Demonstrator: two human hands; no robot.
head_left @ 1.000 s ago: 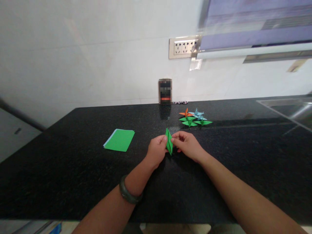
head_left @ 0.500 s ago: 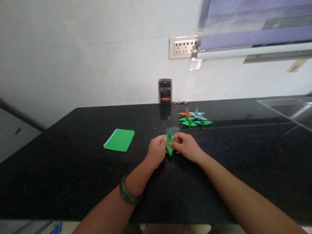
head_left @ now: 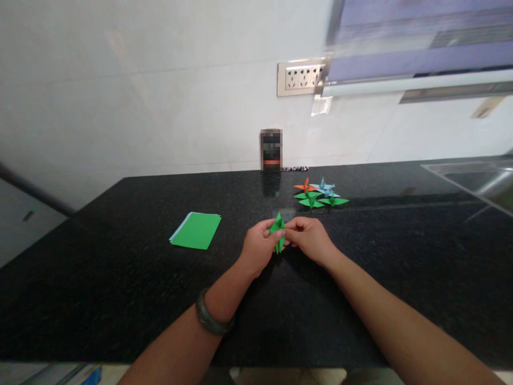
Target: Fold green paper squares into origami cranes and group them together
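Between both hands, just above the dark counter, is a piece of folded green paper, a narrow diamond shape with its tip pointing away from me. My left hand pinches it from the left, thumb lying across its front. From the right, my right hand grips its edge between thumb and fingers. Some fingertips are hidden behind the paper. Beyond my right hand sit several folded paper cranes: an orange one, light blue ones and green ones.
A stack of square paper, green on top with light blue below, lies left of my hands. Against the wall stands a phone-like dark object with a beaded strap. A sink is at the right, and sockets are on the wall.
My left thumb has moved right and down across the front of the green paper. The paper has turned a little and its upper part looks wider. Both hands keep hold of it.
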